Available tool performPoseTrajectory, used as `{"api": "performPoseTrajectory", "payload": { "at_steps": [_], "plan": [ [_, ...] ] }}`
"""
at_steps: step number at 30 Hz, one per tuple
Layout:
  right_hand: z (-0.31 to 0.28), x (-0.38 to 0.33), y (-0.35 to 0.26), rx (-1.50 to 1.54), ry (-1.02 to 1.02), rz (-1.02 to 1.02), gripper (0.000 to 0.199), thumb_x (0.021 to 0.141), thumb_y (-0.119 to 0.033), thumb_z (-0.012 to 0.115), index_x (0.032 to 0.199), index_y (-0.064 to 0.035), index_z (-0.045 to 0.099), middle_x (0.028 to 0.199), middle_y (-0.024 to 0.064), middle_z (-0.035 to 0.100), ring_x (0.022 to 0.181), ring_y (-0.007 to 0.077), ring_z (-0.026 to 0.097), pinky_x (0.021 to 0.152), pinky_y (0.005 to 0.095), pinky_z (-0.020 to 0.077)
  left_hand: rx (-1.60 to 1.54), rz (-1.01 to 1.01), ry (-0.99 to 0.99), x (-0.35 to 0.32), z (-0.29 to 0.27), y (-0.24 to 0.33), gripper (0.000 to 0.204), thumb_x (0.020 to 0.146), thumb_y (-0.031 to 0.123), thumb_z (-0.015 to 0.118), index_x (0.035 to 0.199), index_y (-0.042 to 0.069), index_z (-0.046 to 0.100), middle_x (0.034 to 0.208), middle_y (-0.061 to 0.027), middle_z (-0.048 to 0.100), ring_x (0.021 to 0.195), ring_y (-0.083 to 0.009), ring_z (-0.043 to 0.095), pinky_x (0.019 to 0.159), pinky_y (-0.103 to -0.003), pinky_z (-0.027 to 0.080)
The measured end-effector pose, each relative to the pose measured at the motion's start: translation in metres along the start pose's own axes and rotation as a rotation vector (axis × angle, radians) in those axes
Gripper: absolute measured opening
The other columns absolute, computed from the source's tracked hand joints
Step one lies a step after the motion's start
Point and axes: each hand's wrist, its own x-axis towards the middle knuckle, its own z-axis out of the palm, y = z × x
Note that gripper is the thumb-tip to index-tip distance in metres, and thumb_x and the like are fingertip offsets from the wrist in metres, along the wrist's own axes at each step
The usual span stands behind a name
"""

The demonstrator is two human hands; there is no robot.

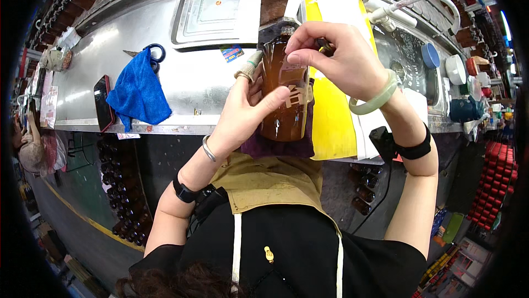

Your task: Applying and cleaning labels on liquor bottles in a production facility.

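The brown glass bottle (284, 91) stands on a purple cloth (278, 146) at the front edge of the steel counter (187, 86). The left hand (248, 108) is wrapped round its side, steadying it; the right hand (330, 58) pinches at its neck, seemingly fitting something there. A firm twist or press looks due next. A blue cloth (138, 91) and a phone (103, 102) lie toward the counter's left; a sink (410, 58) sits at its right
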Motion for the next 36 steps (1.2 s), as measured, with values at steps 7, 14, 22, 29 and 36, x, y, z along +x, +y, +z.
{"api": "performPoseTrajectory", "payload": {
  "at_steps": [7,14,22,29,36],
  "plan": [
    [0.020,0.009,0.040,0.114,0.359,0.120,0.018,0.093,-0.013,0.079,0.106,-0.0019,0.075,0.079,-0.0011,0.066,0.071,0.0076,0.057,0.066,0.0252,0.0477,0.024,-0.029,-0.048,0.001,-0.006,-0.010,0.109,0.090,0.018,0.086,0.166,-0.006,0.011,0.165,-0.0299,0.028,0.153,-0.0341,0.037,0.127,-0.044,0.032],
    [0.055,-0.007,0.044,0.354,0.397,0.363,0.036,0.090,-0.027,0.086,0.111,-0.0031,0.068,0.088,-0.0066,0.047,0.078,0.0028,0.041,0.067,0.0199,0.0371,0.096,-0.129,-0.032,0.002,-0.006,-0.005,0.110,0.088,0.020,0.088,0.165,-0.005,0.013,0.161,-0.0282,0.036,0.150,-0.0324,0.042,0.125,-0.044,0.035],
    [0.056,-0.007,0.045,0.542,0.422,0.387,0.030,0.091,-0.022,0.086,0.108,-0.0043,0.068,0.087,-0.0087,0.045,0.077,0.0020,0.040,0.066,0.0181,0.0347,0.071,-0.116,-0.025,0.001,0.000,0.005,0.101,0.092,0.015,0.084,0.164,-0.005,0.016,0.158,-0.0232,0.042,0.145,-0.0275,0.048,0.121,-0.042,0.040],
    [0.059,-0.005,0.042,0.543,0.456,0.393,0.027,0.092,-0.021,0.085,0.104,-0.0043,0.068,0.084,-0.0091,0.045,0.075,0.0016,0.040,0.064,0.0179,0.0344,0.100,-0.097,-0.021,0.002,0.000,0.005,0.093,0.095,0.016,0.081,0.162,-0.006,0.021,0.154,-0.0205,0.046,0.141,-0.0254,0.051,0.119,-0.041,0.043],
    [0.059,-0.005,0.044,0.521,0.452,0.378,0.027,0.095,-0.022,0.083,0.108,-0.0031,0.068,0.083,-0.0090,0.046,0.074,0.0013,0.040,0.064,0.0179,0.0344,0.090,-0.127,-0.021,0.002,0.000,0.004,0.093,0.096,0.016,0.080,0.163,-0.005,0.019,0.156,-0.0221,0.044,0.143,-0.0265,0.049,0.120,-0.042,0.042]
  ]
}}
